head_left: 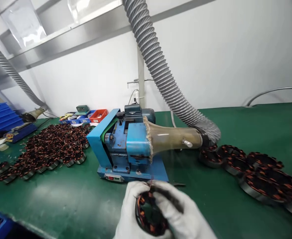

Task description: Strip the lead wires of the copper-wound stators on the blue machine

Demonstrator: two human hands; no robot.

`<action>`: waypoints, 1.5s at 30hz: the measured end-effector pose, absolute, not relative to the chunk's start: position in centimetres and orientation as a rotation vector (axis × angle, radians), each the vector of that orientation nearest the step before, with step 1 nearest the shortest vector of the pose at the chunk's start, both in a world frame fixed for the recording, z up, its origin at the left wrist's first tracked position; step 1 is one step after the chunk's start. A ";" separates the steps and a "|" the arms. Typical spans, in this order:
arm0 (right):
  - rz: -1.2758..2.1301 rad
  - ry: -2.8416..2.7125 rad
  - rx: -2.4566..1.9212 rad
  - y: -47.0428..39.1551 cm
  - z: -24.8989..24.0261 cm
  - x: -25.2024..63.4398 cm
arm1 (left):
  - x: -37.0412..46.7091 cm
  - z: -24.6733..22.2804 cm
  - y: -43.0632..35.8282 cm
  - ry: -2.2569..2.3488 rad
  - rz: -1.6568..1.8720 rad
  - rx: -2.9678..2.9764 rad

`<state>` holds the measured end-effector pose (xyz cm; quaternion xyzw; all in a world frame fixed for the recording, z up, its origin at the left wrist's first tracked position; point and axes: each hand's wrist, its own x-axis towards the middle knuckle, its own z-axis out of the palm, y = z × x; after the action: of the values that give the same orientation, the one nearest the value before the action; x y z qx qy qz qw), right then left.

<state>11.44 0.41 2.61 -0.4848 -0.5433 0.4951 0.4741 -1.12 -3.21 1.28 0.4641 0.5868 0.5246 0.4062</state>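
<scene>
White cotton gloves cover both hands, and between them sits a wound stator (pixel 149 215), a dark ring with copper coils around its rim, held low over the green worktop (pixel 61 199). The left hand (pixel 128 212) cups the ring's near-left edge, fingers curled around it; the right hand (pixel 185 215) wraps over the top and far-right edge, its fingers (pixel 168 196) closed on the rim. A thin strand of wire shows just beyond the fingertips at the top of the ring.

Just past the fingers stands a blue bench machine (pixel 126 149) with a belt guard and a translucent funnel (pixel 173 137) joined to a grey ribbed extraction hose (pixel 161 73). Well to the left of the fingers lies a large heap of stators (pixel 53 146); off to the right, a row of stators (pixel 255 169) lies overlapped beside the hose end. Small coloured bins (pixel 96 115) sit beyond the heap, near the wall.

My reading is that the piece is being turned and checked in the hands, its lead wires pointed toward the machine. A next move would call for lifting the ring forward while keeping the loose wire ends clear of the gloves, with a firm two-handed grip so the ring does not tilt.
</scene>
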 end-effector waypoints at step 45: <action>0.744 -1.542 -1.525 5.6 5.0 7.8 | -0.3 3.0 5.3 1.121 1.567 0.757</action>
<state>7.83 5.60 5.03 -0.6061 -0.6129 0.2955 0.4118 -0.27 5.25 2.96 0.3143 0.4655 0.6511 0.5105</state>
